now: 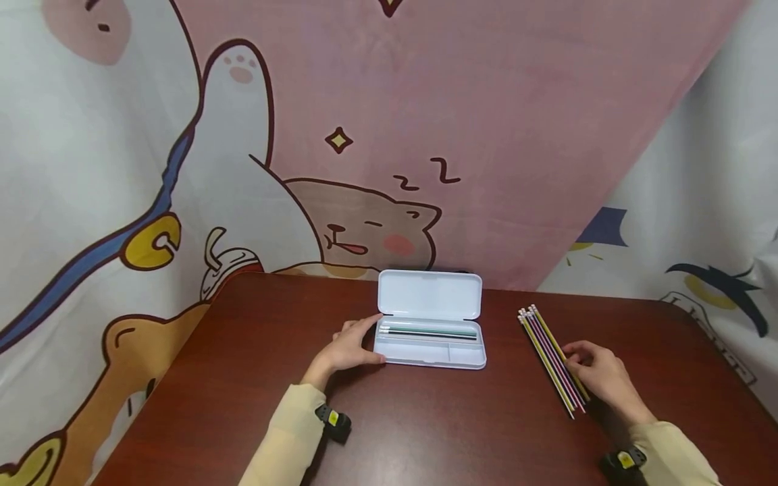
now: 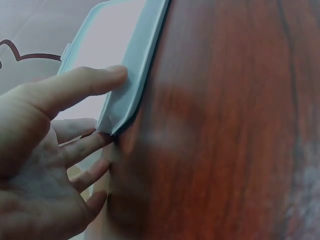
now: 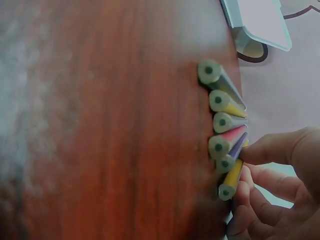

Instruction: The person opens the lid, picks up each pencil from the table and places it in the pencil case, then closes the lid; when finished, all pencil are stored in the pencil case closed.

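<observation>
Pencils (image 1: 552, 358) lie side by side in a slanted bundle on the right of the surface (image 1: 456, 418), white-tipped ends away, flat unsharpened ends toward the person. Six ends visible from the right wrist; black, yellow, pink, purple barrels among them. Right hand (image 1: 602, 374) has thumb and index nearly together, pinching the outermost yellow pencil (image 3: 232, 177), just beside its neighbours. Pencil case (image 1: 413, 350): white, open, left of the bundle, not touching it. Green and black pencils (image 1: 428, 333) in its long rear compartment; front divided, wide part left, small part right. Left hand (image 1: 349, 345) at the case's left end, fingers spread and mostly straight, thumb on the front wall, others by the end and rear corner, not wrapped round. Lid (image 1: 429, 294) hinged up at the back. Pale yellow sleeves (image 1: 288, 432), black device (image 1: 337, 425) strapped at each wrist. Cartoon backdrop (image 1: 486, 135) behind, pink and white.
</observation>
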Available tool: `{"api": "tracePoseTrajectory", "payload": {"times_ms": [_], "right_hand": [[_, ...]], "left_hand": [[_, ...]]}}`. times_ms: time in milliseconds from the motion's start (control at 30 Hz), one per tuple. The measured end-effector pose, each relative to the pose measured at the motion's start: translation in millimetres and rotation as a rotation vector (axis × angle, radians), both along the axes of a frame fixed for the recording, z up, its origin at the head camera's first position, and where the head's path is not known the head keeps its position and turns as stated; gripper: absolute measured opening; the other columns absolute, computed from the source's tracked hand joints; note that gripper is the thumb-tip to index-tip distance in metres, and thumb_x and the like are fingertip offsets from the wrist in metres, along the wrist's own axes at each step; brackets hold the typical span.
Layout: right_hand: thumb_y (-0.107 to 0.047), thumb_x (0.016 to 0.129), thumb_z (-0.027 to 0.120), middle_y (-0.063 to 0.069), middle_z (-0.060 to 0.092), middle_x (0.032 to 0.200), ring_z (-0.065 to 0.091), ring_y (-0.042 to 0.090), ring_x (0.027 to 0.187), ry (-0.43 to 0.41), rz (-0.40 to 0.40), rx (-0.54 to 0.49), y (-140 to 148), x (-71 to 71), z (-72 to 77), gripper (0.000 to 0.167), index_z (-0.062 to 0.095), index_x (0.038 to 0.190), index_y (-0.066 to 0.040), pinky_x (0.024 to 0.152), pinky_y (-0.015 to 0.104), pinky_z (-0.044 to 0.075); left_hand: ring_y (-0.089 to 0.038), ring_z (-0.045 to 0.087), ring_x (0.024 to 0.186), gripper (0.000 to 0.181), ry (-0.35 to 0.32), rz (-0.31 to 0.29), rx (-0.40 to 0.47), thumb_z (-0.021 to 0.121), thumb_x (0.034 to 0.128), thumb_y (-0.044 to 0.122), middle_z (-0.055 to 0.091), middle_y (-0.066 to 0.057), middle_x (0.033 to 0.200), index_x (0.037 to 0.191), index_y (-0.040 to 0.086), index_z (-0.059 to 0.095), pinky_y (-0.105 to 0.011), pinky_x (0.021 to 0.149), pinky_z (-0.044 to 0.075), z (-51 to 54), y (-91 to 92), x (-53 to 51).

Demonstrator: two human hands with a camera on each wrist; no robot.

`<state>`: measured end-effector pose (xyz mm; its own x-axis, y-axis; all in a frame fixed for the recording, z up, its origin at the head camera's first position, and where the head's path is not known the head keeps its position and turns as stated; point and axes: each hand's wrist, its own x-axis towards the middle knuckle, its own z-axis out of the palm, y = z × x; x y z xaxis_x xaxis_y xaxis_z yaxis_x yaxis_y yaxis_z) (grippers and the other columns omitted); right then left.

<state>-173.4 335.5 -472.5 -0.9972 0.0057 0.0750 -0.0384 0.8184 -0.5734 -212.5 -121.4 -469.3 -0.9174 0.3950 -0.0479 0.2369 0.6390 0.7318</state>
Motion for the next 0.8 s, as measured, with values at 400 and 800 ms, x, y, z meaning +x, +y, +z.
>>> {"api": "tracePoseTrajectory", "payload": {"times_ms": [400, 800], "right_hand": [[-0.007, 0.086, 0.066, 0.007, 0.058, 0.081, 0.052, 0.018, 0.065, 0.003, -0.050, -0.034, 1, -1.9, -2.0, 0.021, 0.062, 0.103, 0.006, 0.049, 0.028, 0.038], [-0.007, 0.087, 0.067, 0.006, 0.062, 0.082, 0.050, 0.009, 0.065, 0.090, -0.020, -0.026, 9, 2.7, 4.2, 0.017, 0.067, 0.101, 0.002, 0.054, 0.027, 0.038]], "left_hand": [[-0.033, 0.045, 0.121, 0.084, -0.042, 0.016, 0.115, 0.082, 0.0758, 0.023, 0.046, -0.016, 0.138, 0.146, 0.007, 0.040, -0.053, 0.097, 0.038, -6.6, -4.0, -3.6], [-0.032, 0.044, 0.120, 0.083, -0.059, 0.030, 0.154, 0.083, 0.0756, 0.021, 0.047, -0.013, 0.137, 0.146, 0.011, 0.041, -0.054, 0.097, 0.037, -11.3, -4.1, -5.1]]}}
